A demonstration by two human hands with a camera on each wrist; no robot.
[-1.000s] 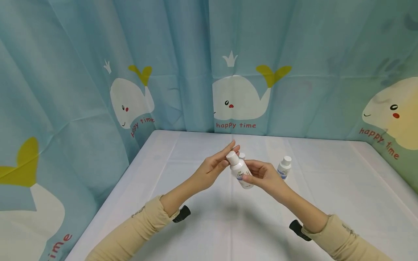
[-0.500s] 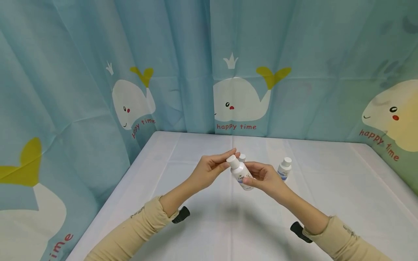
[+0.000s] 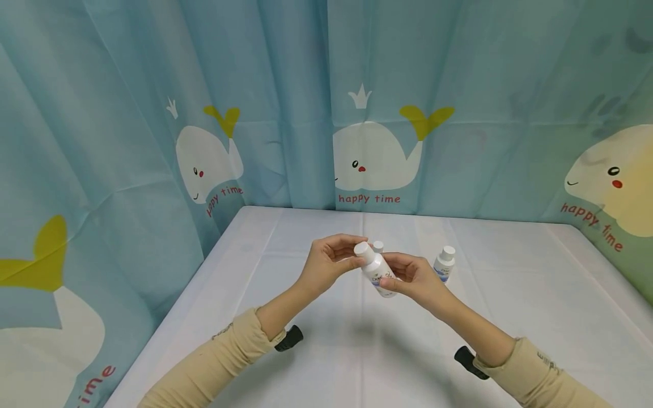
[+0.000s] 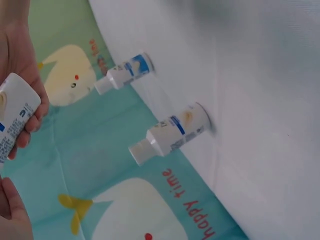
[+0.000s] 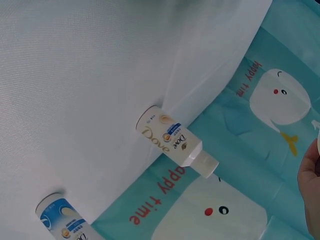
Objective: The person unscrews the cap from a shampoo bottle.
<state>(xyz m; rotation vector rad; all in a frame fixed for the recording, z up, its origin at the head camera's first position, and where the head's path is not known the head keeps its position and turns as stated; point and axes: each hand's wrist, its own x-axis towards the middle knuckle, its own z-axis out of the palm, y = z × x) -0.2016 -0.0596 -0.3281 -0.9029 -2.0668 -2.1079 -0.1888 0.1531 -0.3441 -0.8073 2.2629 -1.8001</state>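
Note:
In the head view, a small white Dove bottle (image 3: 377, 273) is held above the table, tilted with its white cap (image 3: 363, 250) toward the upper left. My right hand (image 3: 420, 282) grips its body between thumb and fingers. My left hand (image 3: 326, 267) pinches the cap, thumb in front and fingers behind. The left wrist view shows the held bottle (image 4: 19, 107) at the left edge, partly cut off. Behind it a second Dove bottle (image 5: 170, 136) stands upright, mostly hidden in the head view. To the right stands a third Dove bottle (image 3: 444, 264) with a blue label.
A white cloth covers the table (image 3: 316, 362). Blue curtains (image 3: 285, 102) printed with whales hang along its back and left side. Dark wrist-camera pieces (image 3: 289, 338) stick out below both sleeves.
My left fingers, stretched out past the cap a second ago, have drawn down and bent round it, with the thumb now on its front. The right hand and its bottle have hardly moved.

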